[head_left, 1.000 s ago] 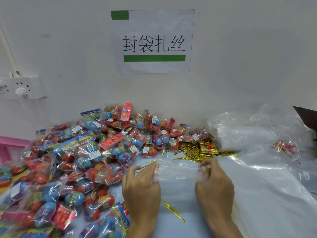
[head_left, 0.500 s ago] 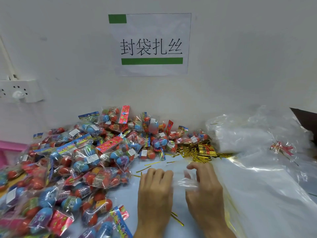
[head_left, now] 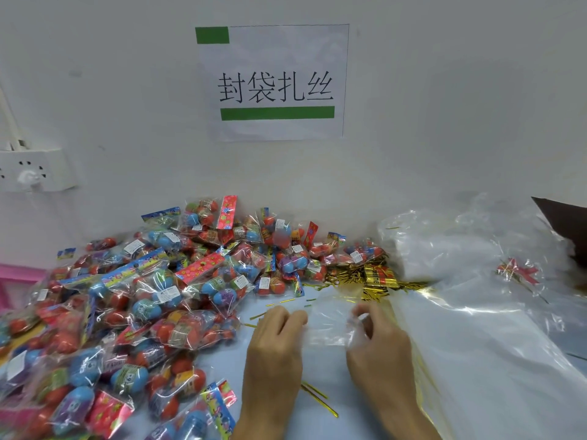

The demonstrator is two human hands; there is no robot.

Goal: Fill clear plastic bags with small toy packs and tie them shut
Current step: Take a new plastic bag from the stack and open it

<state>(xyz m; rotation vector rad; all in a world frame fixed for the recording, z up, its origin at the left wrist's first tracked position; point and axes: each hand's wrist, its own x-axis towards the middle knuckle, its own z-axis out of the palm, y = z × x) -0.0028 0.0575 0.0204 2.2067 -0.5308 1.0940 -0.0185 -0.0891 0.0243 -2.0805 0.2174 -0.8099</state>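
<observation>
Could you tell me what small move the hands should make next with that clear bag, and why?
Probably pull the bag's mouth open. The left hand and right hand each pinch an edge of the clear bag, which looks flat and empty, while the toy packs lie piled just to its left, ready to go in.

Both hands are bare: the left hand (head_left: 273, 350) and the right hand (head_left: 379, 350) wear no gloves or rings. Below the fingers, the wrists and forearms show no sleeves.
</observation>
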